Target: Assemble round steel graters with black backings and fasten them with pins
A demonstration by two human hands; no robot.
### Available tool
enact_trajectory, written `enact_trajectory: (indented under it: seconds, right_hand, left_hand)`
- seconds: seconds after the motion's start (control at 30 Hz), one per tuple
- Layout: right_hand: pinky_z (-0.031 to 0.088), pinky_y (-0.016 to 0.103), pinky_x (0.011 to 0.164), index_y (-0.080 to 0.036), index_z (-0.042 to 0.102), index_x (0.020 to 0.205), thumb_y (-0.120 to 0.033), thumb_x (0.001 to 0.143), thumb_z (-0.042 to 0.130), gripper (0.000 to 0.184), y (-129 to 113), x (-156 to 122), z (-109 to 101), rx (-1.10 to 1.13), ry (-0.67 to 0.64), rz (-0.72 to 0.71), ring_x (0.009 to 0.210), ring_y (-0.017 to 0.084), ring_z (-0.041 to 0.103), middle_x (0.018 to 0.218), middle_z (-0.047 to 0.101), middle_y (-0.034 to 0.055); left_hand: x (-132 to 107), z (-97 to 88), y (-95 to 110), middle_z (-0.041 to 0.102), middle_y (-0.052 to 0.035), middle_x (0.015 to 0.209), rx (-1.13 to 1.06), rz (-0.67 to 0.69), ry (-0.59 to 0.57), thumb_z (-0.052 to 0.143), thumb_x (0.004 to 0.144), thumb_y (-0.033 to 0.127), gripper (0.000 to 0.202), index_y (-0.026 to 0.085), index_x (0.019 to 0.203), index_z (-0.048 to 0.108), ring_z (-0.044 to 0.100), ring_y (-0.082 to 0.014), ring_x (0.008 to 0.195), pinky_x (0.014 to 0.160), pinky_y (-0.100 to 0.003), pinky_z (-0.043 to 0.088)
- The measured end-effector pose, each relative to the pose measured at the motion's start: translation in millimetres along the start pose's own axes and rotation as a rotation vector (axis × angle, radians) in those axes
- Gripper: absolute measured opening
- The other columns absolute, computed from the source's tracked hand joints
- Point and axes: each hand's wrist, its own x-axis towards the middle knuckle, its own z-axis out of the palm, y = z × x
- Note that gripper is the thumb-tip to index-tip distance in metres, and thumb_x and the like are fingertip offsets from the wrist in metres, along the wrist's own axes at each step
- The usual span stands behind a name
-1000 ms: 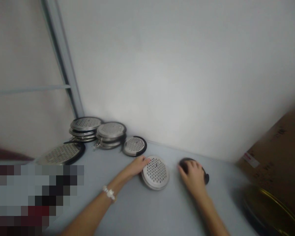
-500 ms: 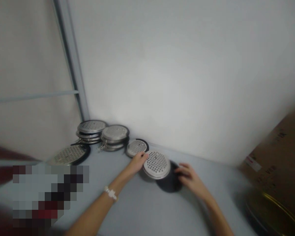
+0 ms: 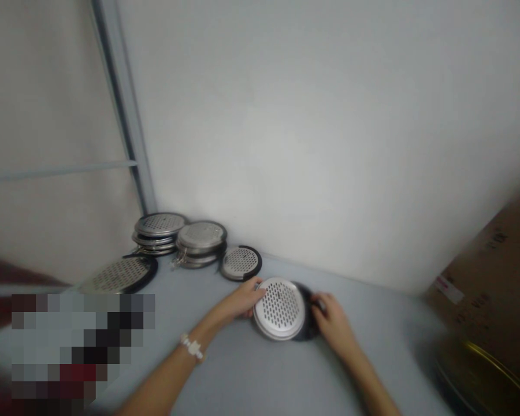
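Note:
My left hand [image 3: 241,301] grips the left edge of a round perforated metal disc [image 3: 279,308], its fingers curled on the rim. The disc sits tilted over a black round piece [image 3: 308,329] that shows at its right and lower edge. My right hand [image 3: 333,324] holds that black piece from the right, fingers closed on its edge. Both hands rest low over the pale grey table [image 3: 251,370]. A white beaded bracelet [image 3: 191,346] is on my left wrist.
Two stacks of perforated metal discs [image 3: 160,231] [image 3: 200,241] stand in the back corner, with a single black-rimmed disc [image 3: 240,263] and a larger one [image 3: 120,274] beside them. A cardboard box [image 3: 494,277] and a gold-rimmed round object [image 3: 481,370] are at right. A blurred patch lies at lower left.
The right hand slid the black piece leftward under the metal disc; the left hand lifted the disc and set it over the black piece, so the two now overlap.

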Motion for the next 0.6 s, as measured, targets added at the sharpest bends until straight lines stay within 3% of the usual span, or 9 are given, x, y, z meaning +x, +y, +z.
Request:
enact_trajectory:
  seconds: [0.2,0.33,0.47,0.6]
  right_hand:
    - [0.052,0.04,0.088,-0.021,0.059,0.106,-0.027,0.087,0.047,0.023,-3.4,-3.6,7.5,-0.04,0.105,0.031,0.095,0.025,0.065,0.103,0.066,0.0082]
    - [0.054,0.041,0.085,-0.018,0.056,0.12,-0.033,0.09,0.047,0.034,-6.3,-6.2,11.9,-0.019,0.103,0.087,0.092,0.025,0.067,0.106,0.069,0.0098]
    - [0.051,0.042,0.093,-0.016,0.06,0.12,-0.034,0.091,0.046,0.037,-8.4,-4.9,11.1,-0.028,0.097,0.069,0.102,0.027,0.066,0.114,0.068,0.0135]
    - [0.051,0.044,0.095,-0.016,0.065,0.113,-0.029,0.088,0.047,0.033,-7.6,-3.0,9.6,0.007,0.086,0.04,0.106,0.028,0.064,0.112,0.069,0.0142]
  left_hand:
    - [7.5,5.6,-17.8,0.055,0.0073,0.057,-0.028,0.039,-0.071,0.051,0.087,0.027,0.036,0.014,0.121,0.047,0.048,-0.0084,0.039,0.039,-0.017,0.033]
    - [13.9,11.7,-26.9,0.063,0.0019,0.078,-0.072,0.09,-0.038,0.057,0.086,0.025,0.048,0.016,0.129,0.04,0.051,-0.0056,0.041,0.038,-0.016,0.034]
    - [13.0,12.2,-26.4,0.065,-0.0071,0.106,-0.053,0.147,-0.062,0.058,0.084,0.025,0.041,0.016,0.123,0.046,0.051,-0.0019,0.043,0.037,-0.015,0.036]
    - [10.5,11.7,-24.4,0.064,-0.0072,0.108,-0.035,0.192,-0.056,0.057,0.084,0.027,0.035,0.015,0.116,0.051,0.05,-0.0017,0.045,0.039,-0.015,0.037]
